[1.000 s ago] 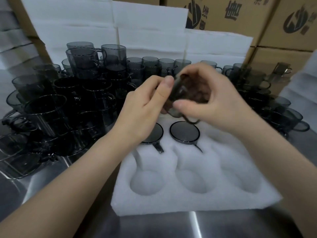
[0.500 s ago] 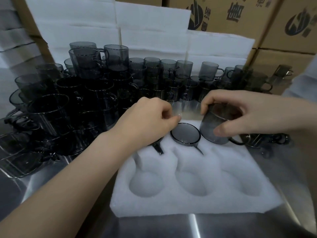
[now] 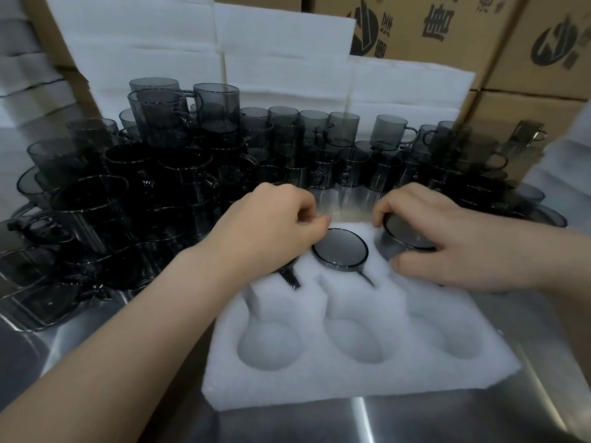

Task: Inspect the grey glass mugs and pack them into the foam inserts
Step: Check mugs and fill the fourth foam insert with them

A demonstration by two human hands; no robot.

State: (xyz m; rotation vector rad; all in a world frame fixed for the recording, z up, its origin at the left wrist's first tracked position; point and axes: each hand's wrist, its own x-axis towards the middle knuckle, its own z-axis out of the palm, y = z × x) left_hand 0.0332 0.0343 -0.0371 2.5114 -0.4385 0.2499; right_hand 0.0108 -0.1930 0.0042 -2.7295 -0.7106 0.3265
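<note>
A white foam insert (image 3: 358, 375) with two rows of round pockets lies on the steel table. One grey mug (image 3: 339, 247) sits upside down in the far middle pocket. My right hand (image 3: 447, 238) grips another inverted grey mug (image 3: 403, 235) sunk into the far right pocket. My left hand (image 3: 271, 228) rests curled over the far left pocket, where a mug handle (image 3: 289, 276) pokes out beneath it; the mug itself is hidden. The three near pockets hold nothing.
Several grey glass mugs (image 3: 179, 161) crowd the table behind and to the left, some stacked. More mugs (image 3: 473, 161) stand at the back right. White foam sheets (image 3: 287, 52) and cardboard boxes (image 3: 479, 36) rise behind them. Bare steel (image 3: 415, 420) shows in front.
My right hand carried the mug from in front of me down to the right and set it inverted into the far right pocket. My left hand dropped onto the far left pocket.
</note>
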